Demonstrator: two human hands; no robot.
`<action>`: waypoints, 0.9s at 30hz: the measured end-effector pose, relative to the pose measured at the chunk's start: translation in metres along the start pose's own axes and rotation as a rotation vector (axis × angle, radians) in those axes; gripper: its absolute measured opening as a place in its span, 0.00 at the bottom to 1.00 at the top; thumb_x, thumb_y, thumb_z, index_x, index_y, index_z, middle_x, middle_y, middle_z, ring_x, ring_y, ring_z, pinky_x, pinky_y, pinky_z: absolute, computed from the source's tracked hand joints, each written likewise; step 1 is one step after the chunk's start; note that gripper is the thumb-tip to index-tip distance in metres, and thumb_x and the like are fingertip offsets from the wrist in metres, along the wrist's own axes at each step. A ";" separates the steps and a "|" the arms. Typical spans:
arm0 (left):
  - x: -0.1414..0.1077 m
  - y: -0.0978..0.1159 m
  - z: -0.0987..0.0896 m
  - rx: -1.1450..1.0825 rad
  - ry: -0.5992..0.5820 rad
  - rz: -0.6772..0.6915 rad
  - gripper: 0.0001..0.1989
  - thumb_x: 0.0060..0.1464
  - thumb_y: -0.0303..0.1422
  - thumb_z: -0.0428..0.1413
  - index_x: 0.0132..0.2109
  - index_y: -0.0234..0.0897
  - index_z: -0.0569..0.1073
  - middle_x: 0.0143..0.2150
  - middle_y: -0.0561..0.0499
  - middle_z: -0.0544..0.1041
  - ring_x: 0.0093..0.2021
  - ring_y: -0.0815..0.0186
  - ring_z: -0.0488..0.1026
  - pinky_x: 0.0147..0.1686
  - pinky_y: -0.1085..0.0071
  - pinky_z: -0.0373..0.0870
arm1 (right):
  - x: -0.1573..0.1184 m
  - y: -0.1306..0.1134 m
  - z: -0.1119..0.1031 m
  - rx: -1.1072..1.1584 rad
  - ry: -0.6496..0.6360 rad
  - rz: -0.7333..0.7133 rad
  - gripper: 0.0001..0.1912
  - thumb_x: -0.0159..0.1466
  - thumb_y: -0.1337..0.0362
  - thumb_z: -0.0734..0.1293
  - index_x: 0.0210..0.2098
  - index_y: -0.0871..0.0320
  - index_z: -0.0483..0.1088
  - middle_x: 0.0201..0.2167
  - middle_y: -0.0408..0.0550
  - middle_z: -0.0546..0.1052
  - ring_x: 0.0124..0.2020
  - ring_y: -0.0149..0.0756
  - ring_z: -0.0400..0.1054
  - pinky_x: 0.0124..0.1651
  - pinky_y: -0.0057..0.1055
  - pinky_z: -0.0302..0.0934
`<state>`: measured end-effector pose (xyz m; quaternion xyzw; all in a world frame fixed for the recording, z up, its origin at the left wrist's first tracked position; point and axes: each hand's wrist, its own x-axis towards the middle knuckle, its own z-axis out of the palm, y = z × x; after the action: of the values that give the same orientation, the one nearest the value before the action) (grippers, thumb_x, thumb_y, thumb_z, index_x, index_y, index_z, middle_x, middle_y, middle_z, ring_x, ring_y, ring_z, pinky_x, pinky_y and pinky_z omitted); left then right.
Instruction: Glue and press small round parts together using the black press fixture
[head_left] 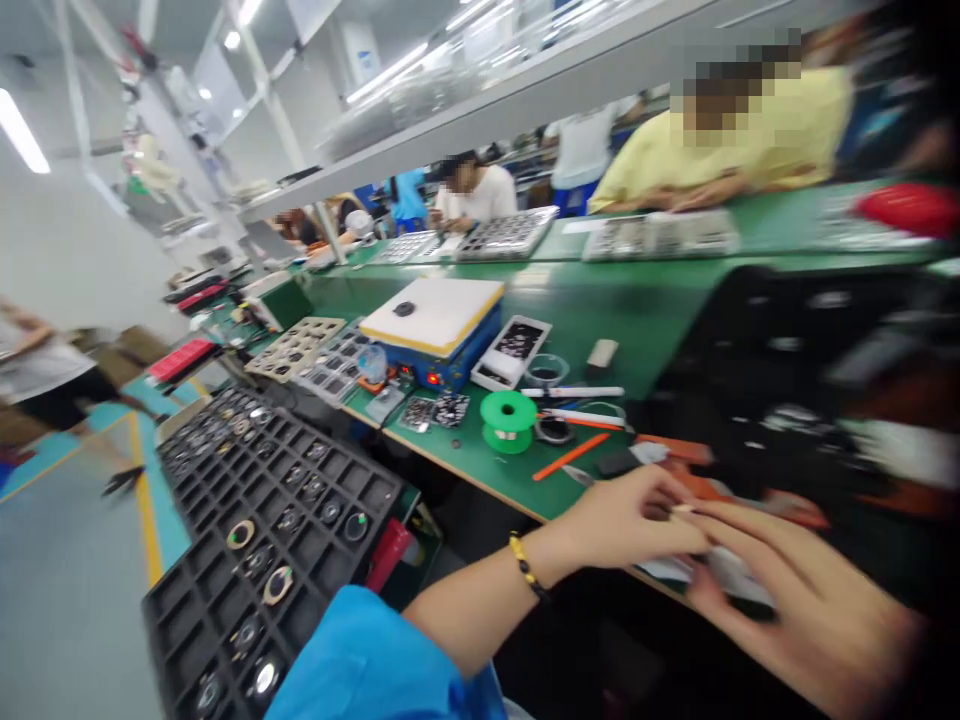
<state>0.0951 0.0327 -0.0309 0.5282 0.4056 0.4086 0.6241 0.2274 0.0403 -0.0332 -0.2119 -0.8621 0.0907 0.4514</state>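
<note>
Small pale piece, located at the meeting fingertips of two bare hands, above the near edge of a green workbench. The left hand, wearing a yellow-and-black bracelet, has its thumb and forefinger curled closely together on the piece. The right hand reaches in from the opposite side, fingers bent and thumb spread somewhat below them; whether these grip the piece cannot be told, owing to blur and overlap. Beyond the left hand lie an orange stick and a green spool; farther off stands a blue box topped by a white pad. At left, a black compartmented tray bears small round parts.
</note>
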 end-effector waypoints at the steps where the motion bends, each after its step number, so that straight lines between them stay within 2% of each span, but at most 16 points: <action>1: -0.003 0.004 0.001 -0.014 -0.009 0.008 0.15 0.45 0.32 0.64 0.40 0.40 0.69 0.38 0.51 0.74 0.40 0.61 0.74 0.53 0.55 0.73 | -0.012 -0.006 -0.021 -0.145 0.020 0.027 0.13 0.64 0.68 0.69 0.47 0.53 0.80 0.44 0.57 0.82 0.40 0.47 0.81 0.33 0.30 0.75; 3: -0.009 0.013 0.002 -0.037 -0.032 0.039 0.15 0.43 0.30 0.62 0.40 0.39 0.68 0.38 0.52 0.72 0.39 0.63 0.73 0.50 0.61 0.72 | -0.026 -0.020 -0.047 -0.414 0.019 0.064 0.18 0.63 0.68 0.68 0.52 0.54 0.75 0.50 0.58 0.80 0.47 0.51 0.80 0.41 0.37 0.78; 5: -0.012 0.019 0.001 -0.076 -0.096 0.060 0.15 0.44 0.28 0.60 0.41 0.37 0.69 0.40 0.51 0.73 0.42 0.63 0.73 0.49 0.66 0.70 | -0.027 -0.031 -0.054 -0.524 -0.017 0.093 0.19 0.62 0.69 0.65 0.53 0.57 0.71 0.51 0.59 0.79 0.51 0.51 0.78 0.45 0.42 0.78; 9: -0.012 0.022 -0.003 -0.124 -0.178 0.037 0.19 0.43 0.27 0.62 0.45 0.37 0.70 0.42 0.51 0.74 0.42 0.64 0.73 0.45 0.70 0.68 | -0.020 -0.031 -0.049 -0.401 -0.011 0.152 0.19 0.57 0.72 0.65 0.49 0.58 0.69 0.50 0.60 0.77 0.51 0.51 0.75 0.47 0.44 0.77; 14: -0.010 0.021 -0.005 -0.145 -0.202 0.008 0.22 0.44 0.28 0.64 0.49 0.35 0.73 0.44 0.49 0.77 0.43 0.63 0.75 0.46 0.69 0.70 | -0.024 -0.024 -0.048 -0.342 0.020 0.211 0.24 0.56 0.70 0.66 0.52 0.57 0.66 0.51 0.58 0.76 0.55 0.49 0.73 0.55 0.46 0.74; 22: -0.014 0.027 -0.004 -0.172 -0.152 -0.036 0.21 0.48 0.30 0.62 0.51 0.34 0.75 0.45 0.47 0.79 0.46 0.61 0.77 0.47 0.68 0.74 | -0.025 -0.023 -0.046 -0.270 0.070 0.232 0.23 0.56 0.72 0.67 0.51 0.57 0.67 0.50 0.55 0.76 0.55 0.49 0.72 0.56 0.46 0.73; 27: -0.013 0.025 -0.003 -0.143 -0.117 -0.048 0.21 0.50 0.36 0.67 0.50 0.34 0.74 0.45 0.46 0.78 0.47 0.60 0.76 0.46 0.67 0.75 | -0.025 -0.023 -0.046 -0.241 0.081 0.235 0.24 0.56 0.71 0.66 0.53 0.58 0.66 0.51 0.57 0.76 0.55 0.50 0.72 0.54 0.47 0.73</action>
<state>0.0861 0.0243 -0.0049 0.4954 0.3505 0.3900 0.6925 0.2706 0.0074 -0.0175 -0.3672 -0.8172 0.0301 0.4433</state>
